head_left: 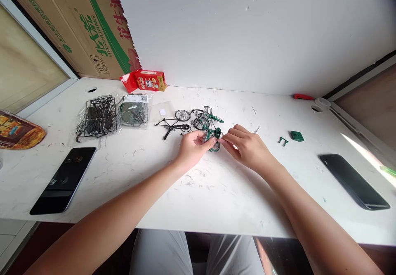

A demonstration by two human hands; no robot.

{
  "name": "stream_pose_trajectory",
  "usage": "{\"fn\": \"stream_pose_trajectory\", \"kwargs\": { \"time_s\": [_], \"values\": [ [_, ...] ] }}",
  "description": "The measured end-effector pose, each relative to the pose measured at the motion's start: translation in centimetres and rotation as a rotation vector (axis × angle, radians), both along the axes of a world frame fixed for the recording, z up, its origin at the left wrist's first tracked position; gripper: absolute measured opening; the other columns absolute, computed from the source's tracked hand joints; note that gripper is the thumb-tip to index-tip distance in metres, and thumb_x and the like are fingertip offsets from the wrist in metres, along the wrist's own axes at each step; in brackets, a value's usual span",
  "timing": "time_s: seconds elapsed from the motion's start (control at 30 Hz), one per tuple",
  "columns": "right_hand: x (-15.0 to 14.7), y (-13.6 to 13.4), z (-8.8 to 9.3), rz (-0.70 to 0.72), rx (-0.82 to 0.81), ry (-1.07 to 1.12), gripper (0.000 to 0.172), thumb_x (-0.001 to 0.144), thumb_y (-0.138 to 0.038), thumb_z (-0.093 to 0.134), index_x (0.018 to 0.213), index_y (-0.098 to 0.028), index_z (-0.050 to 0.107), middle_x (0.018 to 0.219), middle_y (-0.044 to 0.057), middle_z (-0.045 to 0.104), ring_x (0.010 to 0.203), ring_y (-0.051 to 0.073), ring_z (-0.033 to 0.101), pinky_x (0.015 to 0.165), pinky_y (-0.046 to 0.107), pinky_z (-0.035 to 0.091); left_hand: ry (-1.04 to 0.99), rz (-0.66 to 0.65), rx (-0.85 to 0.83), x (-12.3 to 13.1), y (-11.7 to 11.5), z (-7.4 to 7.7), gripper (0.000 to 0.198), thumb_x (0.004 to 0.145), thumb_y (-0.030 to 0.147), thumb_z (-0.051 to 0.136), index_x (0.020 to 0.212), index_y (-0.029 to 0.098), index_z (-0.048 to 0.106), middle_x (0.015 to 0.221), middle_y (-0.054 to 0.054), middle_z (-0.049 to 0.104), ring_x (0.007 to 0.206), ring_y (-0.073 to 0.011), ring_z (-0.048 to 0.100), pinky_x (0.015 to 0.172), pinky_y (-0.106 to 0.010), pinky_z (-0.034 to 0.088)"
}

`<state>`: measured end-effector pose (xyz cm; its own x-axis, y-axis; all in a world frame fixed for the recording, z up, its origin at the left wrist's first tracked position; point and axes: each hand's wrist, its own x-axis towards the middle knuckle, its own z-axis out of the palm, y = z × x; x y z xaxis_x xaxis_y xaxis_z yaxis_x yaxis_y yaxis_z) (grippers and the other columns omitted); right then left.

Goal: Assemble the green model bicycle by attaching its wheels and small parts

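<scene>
My left hand (194,146) is closed on a small green model bicycle (213,133), thumb in front and fingers behind. One spoked wheel of it shows low between my hands. My right hand (244,146) comes in from the other side with thumb and forefinger pinched at the bicycle's edge; whatever is between those fingertips is too small to make out. Just behind stands another model bicycle in green and grey (201,122), partly overlapped by the held one. To the left lie a black bicycle frame (170,127) and a loose spoked wheel (182,115).
Bagged black part frames (100,116) and a second bag (134,110) lie left, before a red packet (151,81). Phones flank my arms: one left (64,180), a dark one right (354,182). A green block (297,136) and a green bracket (282,141) sit right.
</scene>
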<state>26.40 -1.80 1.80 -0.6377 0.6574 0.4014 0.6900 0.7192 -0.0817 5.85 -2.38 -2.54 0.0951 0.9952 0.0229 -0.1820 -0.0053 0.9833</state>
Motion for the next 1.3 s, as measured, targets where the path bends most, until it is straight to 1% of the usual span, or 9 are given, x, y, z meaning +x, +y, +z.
{"fn": "stream_pose_trajectory", "kwargs": {
  "time_s": [0.17, 0.3, 0.37, 0.5, 0.63, 0.87, 1.1, 1.17, 1.3],
  "values": [
    [-0.1, 0.3, -1.0, -0.018, 0.013, 0.018, 0.046, 0.110, -0.035, 0.048, 0.067, -0.021, 0.051, 0.060, 0.002, 0.051, 0.065, 0.016, 0.044, 0.055, 0.032, 0.029, -0.016, -0.025, -0.014, 0.0, -0.1, -0.1, 0.028, 0.078, 0.037, 0.086, 0.086, 0.013, 0.072, 0.090, -0.011, 0.077, 0.082, -0.0201, 0.069, 0.076, -0.032, 0.052],
    [-0.2, 0.4, -1.4, -0.057, 0.013, 0.048, 0.049, 0.111, -0.040, 0.046, 0.067, -0.020, 0.054, 0.059, 0.002, 0.053, 0.061, 0.015, 0.045, 0.053, 0.032, 0.026, -0.022, -0.042, -0.022, 0.0, -0.1, -0.2, 0.032, 0.077, 0.040, 0.089, 0.083, 0.014, 0.070, 0.087, -0.009, 0.076, 0.081, -0.0207, 0.071, 0.076, -0.033, 0.053],
    [-0.3, 0.2, -1.1, -0.073, -0.014, 0.057, 0.045, 0.111, -0.041, 0.047, 0.072, -0.020, 0.058, 0.064, 0.002, 0.058, 0.063, 0.015, 0.048, 0.054, 0.032, 0.028, -0.038, -0.036, -0.020, 0.0, -0.1, -0.2, 0.033, 0.078, 0.041, 0.089, 0.081, 0.015, 0.069, 0.085, -0.009, 0.076, 0.081, -0.0206, 0.071, 0.075, -0.032, 0.053],
    [-0.3, -0.1, -0.3, -0.055, -0.062, 0.043, 0.025, 0.108, -0.037, 0.053, 0.092, -0.020, 0.063, 0.078, 0.004, 0.064, 0.076, 0.018, 0.056, 0.058, 0.031, 0.036, -0.100, -0.003, -0.055, 0.0, 0.2, -0.2, 0.033, 0.078, 0.040, 0.088, 0.088, 0.014, 0.071, 0.090, -0.011, 0.078, 0.083, -0.0213, 0.072, 0.080, -0.035, 0.055],
    [-0.1, 0.1, -0.2, -0.012, -0.018, -0.001, 0.020, 0.108, -0.029, 0.052, 0.095, -0.021, 0.065, 0.079, 0.004, 0.064, 0.079, 0.019, 0.055, 0.058, 0.032, 0.036, -0.118, 0.026, -0.085, 0.0, 0.5, -0.3, 0.033, 0.076, 0.037, 0.089, 0.091, 0.014, 0.072, 0.092, -0.010, 0.078, 0.082, -0.0202, 0.072, 0.081, -0.035, 0.056],
    [-0.1, 0.5, -0.9, 0.024, 0.006, 0.020, 0.035, 0.109, -0.028, 0.050, 0.074, -0.022, 0.052, 0.062, 0.001, 0.052, 0.066, 0.017, 0.047, 0.055, 0.032, 0.032, -0.048, 0.024, -0.062, 0.0, 0.3, -0.7, 0.028, 0.078, 0.036, 0.087, 0.088, 0.016, 0.069, 0.091, -0.011, 0.077, 0.082, -0.0213, 0.072, 0.079, -0.036, 0.057],
    [-0.1, 0.8, -2.1, -0.056, 0.059, 0.061, 0.052, 0.109, -0.034, 0.049, 0.059, -0.022, 0.042, 0.053, -0.003, 0.036, 0.049, 0.012, 0.031, 0.049, 0.033, 0.021, 0.048, 0.036, -0.030, 0.1, 0.1, -0.2, 0.026, 0.079, 0.034, 0.086, 0.079, 0.017, 0.066, 0.083, -0.008, 0.074, 0.078, -0.0193, 0.068, 0.071, -0.031, 0.052],
    [0.0, 0.8, -2.1, -0.068, 0.040, 0.049, 0.049, 0.109, -0.035, 0.050, 0.062, -0.021, 0.047, 0.054, -0.002, 0.042, 0.049, 0.012, 0.034, 0.050, 0.031, 0.023, 0.060, 0.049, -0.034, 0.0, 0.0, 0.0, 0.026, 0.078, 0.034, 0.086, 0.077, 0.017, 0.065, 0.080, -0.007, 0.072, 0.076, -0.0187, 0.067, 0.068, -0.030, 0.050],
    [0.1, 0.9, -1.5, -0.022, -0.001, 0.037, 0.023, 0.107, -0.033, 0.054, 0.090, -0.020, 0.063, 0.071, 0.001, 0.062, 0.063, 0.015, 0.055, 0.055, 0.028, 0.035, 0.075, 0.093, -0.041, 0.0, 0.4, -0.2, 0.027, 0.078, 0.035, 0.085, 0.077, 0.018, 0.064, 0.079, -0.007, 0.072, 0.077, -0.0194, 0.067, 0.069, -0.030, 0.048]
  ]
}}
